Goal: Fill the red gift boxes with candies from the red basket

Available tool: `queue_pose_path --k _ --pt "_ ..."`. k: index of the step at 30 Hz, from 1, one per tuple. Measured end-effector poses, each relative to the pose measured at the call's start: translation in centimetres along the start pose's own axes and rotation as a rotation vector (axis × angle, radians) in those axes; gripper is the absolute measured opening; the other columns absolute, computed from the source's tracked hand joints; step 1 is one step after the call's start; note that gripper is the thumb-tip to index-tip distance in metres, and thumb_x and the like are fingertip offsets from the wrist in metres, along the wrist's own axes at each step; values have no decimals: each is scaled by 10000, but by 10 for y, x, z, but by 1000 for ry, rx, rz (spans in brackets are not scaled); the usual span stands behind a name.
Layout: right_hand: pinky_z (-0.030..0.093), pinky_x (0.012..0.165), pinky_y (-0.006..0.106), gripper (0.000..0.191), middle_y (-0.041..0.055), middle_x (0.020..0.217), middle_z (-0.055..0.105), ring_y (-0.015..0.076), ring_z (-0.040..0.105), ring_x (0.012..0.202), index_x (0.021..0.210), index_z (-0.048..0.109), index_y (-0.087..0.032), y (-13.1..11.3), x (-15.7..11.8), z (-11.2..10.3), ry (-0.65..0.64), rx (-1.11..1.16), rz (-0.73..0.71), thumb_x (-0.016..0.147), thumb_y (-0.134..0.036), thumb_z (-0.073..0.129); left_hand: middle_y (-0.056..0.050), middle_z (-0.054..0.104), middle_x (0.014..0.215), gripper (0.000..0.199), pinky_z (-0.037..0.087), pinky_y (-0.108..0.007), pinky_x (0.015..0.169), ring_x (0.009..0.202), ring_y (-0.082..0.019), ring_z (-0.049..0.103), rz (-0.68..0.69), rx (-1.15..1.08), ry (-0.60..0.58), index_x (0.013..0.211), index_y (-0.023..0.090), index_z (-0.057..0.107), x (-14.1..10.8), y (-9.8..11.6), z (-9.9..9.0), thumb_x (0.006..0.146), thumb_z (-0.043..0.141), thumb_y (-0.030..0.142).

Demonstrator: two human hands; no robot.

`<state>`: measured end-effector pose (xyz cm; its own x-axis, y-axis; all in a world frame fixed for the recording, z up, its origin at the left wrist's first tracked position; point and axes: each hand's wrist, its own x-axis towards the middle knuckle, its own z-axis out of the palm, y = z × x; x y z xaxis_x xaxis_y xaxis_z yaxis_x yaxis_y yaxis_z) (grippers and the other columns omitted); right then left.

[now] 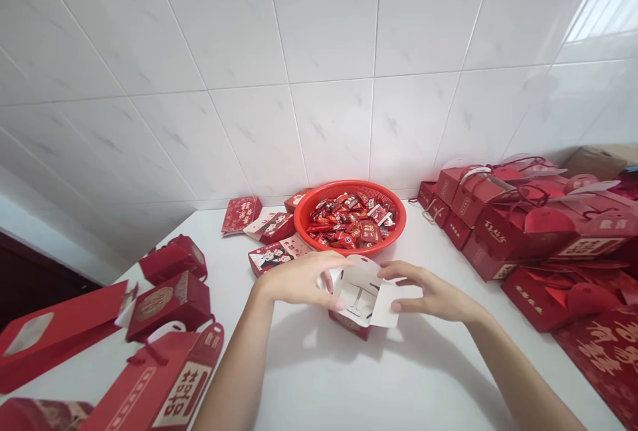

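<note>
A small red box [359, 295] with a white inside stands on the white table, its top flaps spread and its inside visible. At its left side, my left hand [310, 279] grips the flap between thumb and fingers. My right hand [423, 290] pinches the white flap on the right side. Just behind the box is a round red plastic basket [399, 225] filled with red-wrapped candies [349, 222].
Several red gift boxes [498, 235] are stacked along the right. More red boxes [172, 305] and a red bag [60, 331] lie at the left. Small printed boxes [272, 255] sit left of the basket. A tiled wall [329, 132] rises behind the table [319, 391].
</note>
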<state>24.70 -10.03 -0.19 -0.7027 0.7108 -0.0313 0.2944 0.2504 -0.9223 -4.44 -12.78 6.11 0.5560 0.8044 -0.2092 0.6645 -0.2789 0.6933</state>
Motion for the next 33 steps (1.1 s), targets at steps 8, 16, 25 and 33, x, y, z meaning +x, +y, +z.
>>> queue_pose_path --k 8,16,25,33 --pt "541 894 370 242 73 1031 742 239 691 969 918 737 -190 -40 54 -37 308 68 -211 770 -381 740 -100 696 1256 442 541 -369 937 1039 -244 683 -13 -3 489 1212 187 678 33 -37 -41 840 636 421" --pt "570 716 288 62 7 724 697 156 663 694 707 683 -186 -17 138 -25 509 358 -110 670 -155 721 -100 599 1423 861 522 -340 968 1242 -337 605 -253 380 12 1340 267 614 121 -67 -49 508 831 230" --pt "519 529 199 87 3 596 659 127 653 582 712 655 -178 4 158 -28 540 443 27 685 -109 700 -93 627 1388 825 476 -377 1050 1265 -324 587 -213 402 3 1317 259 628 145 -74 -50 525 759 64" --pt "519 569 211 107 -2 681 672 112 623 620 770 668 -177 6 158 -25 568 443 18 678 -143 711 -115 697 1222 590 582 -387 873 988 -254 696 -80 9 367 1328 165 594 140 -86 -48 742 648 111"
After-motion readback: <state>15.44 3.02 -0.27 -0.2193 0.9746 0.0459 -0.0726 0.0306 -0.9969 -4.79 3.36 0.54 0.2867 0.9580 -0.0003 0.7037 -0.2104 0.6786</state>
